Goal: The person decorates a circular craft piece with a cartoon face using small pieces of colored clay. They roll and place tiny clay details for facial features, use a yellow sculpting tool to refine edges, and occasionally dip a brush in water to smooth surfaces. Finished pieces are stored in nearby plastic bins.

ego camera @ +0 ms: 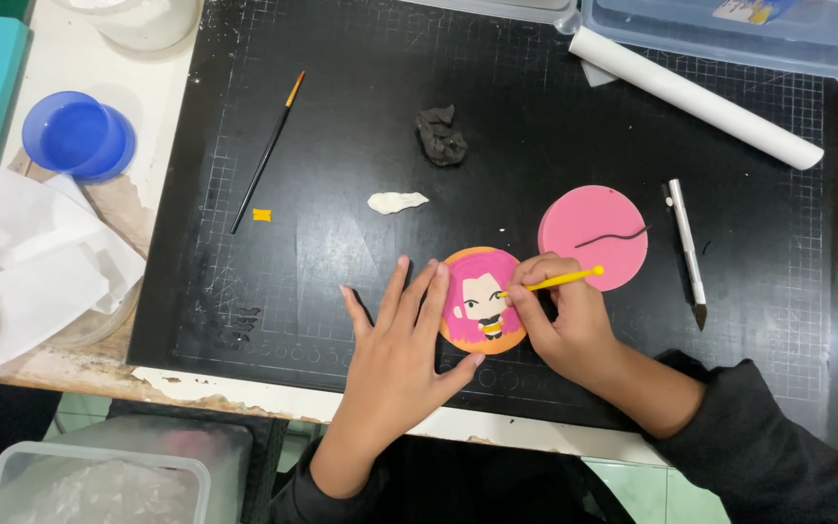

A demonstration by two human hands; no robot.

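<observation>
Nearest the person, left hand (395, 335) lies flat and spread on the black cutting mat (341, 126), fingers (434, 291) touching the rim of the orange disc (482, 299) and steadying it. Right hand (560, 320) pinched around a yellow modelling tool (560, 280), its tip on the face of the small pink-haired figure on the disc. Step in hand looks like fine detailing of the face; any further stroke calls for light pressure and a still disc. Just beyond, a pink disc (594, 233) carrying a thin dark strand, a craft knife (686, 250) beside it. Farther: white clay scrap (397, 202), black clay lump (440, 134), paintbrush (266, 155), white roll (695, 97).
</observation>
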